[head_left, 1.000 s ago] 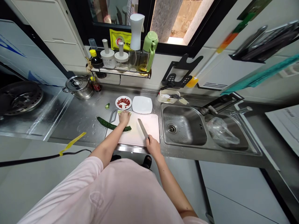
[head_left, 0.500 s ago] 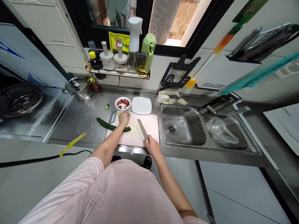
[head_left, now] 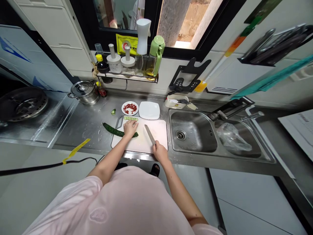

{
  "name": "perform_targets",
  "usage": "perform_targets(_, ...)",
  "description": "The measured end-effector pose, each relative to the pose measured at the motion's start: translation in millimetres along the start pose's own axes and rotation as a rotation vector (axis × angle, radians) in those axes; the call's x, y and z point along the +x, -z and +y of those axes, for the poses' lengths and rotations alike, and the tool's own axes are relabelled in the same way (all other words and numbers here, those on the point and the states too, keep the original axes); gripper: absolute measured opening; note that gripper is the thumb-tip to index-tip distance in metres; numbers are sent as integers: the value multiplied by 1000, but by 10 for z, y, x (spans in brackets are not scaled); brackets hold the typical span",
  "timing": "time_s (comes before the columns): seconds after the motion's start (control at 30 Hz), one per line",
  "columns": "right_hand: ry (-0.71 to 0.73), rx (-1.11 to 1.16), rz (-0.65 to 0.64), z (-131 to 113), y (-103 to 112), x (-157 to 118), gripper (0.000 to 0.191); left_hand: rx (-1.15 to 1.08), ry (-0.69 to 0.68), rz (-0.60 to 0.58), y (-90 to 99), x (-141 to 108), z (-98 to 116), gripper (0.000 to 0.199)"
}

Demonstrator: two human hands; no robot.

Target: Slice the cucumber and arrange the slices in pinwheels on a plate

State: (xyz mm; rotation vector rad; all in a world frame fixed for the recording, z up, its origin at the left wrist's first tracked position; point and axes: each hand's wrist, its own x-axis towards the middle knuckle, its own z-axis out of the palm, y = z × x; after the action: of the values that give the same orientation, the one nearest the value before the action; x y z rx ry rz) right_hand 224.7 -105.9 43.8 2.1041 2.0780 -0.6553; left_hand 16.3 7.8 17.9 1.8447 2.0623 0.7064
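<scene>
My right hand (head_left: 160,152) is wrapped round the handle of a kitchen knife (head_left: 149,134). Its blade points away from me over the white cutting board (head_left: 158,130). On the board's left half, my left hand (head_left: 130,128) has its fingers apart, just on the near side of a row of cucumber slices (head_left: 131,118). A long dark green cucumber (head_left: 112,130) lies across the board's left edge, partly hidden under that hand. Beyond the board stand a plate of chopped red pieces (head_left: 130,108) and a white square plate (head_left: 149,110).
A cucumber end piece (head_left: 113,112) lies on the steel counter (head_left: 83,130). A lidded pot (head_left: 85,93) stands at the back left. The double sink (head_left: 193,130) on the right holds a plastic bag (head_left: 233,137). Bottles and jars line the wall shelf (head_left: 127,77).
My left hand has drawn back slightly toward me from the cucumber slices, which now show as a row. The knife and my right hand stay nearly in place.
</scene>
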Motion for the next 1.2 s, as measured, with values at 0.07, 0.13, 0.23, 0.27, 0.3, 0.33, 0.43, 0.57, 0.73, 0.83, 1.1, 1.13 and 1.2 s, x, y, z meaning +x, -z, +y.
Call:
perform_targets(0.07,2,-13,1,-2,2,3,26,-6,-16,-11,60,-112,-23,26)
perform_targets(0.13,6,-24,2,-6,-2,7,26,-5,-34,-20,122,-220,-49,26)
perform_targets(0.23,8,-35,-12,-8,-15,18,26,13,-48,-55,199,-362,-94,26)
perform_targets(0.27,8,-38,-17,-7,-19,22,26,21,-51,-67,218,-402,-112,27)
perform_targets(0.3,10,-40,-21,-5,-23,26,26,29,-54,-75,232,-437,-131,27)
perform_targets(0.33,12,-41,-22,-3,-27,31,27,36,-58,-78,243,-467,-151,27)
perform_targets(0.43,18,-42,-19,2,-33,41,27,45,-72,-73,258,-530,-212,27)
perform_targets(0.57,24,-36,-16,-8,-30,43,26,57,-94,-55,258,-575,-259,27)
perform_targets(0.73,5,-28,-34,-39,-15,33,26,91,-93,-71,254,-626,-255,27)
perform_targets(0.83,-1,-28,-37,-45,-14,29,26,103,-81,-83,246,-649,-250,27)
perform_targets(1.1,16,-32,-13,-9,-63,50,26,89,-123,-47,215,-668,-287,24)
perform_targets(1.13,16,-33,-9,-4,-69,52,26,90,-124,-49,217,-668,-287,24)
perform_targets(1.2,20,-33,-1,3,-80,55,25,95,-118,-58,225,-669,-280,24)
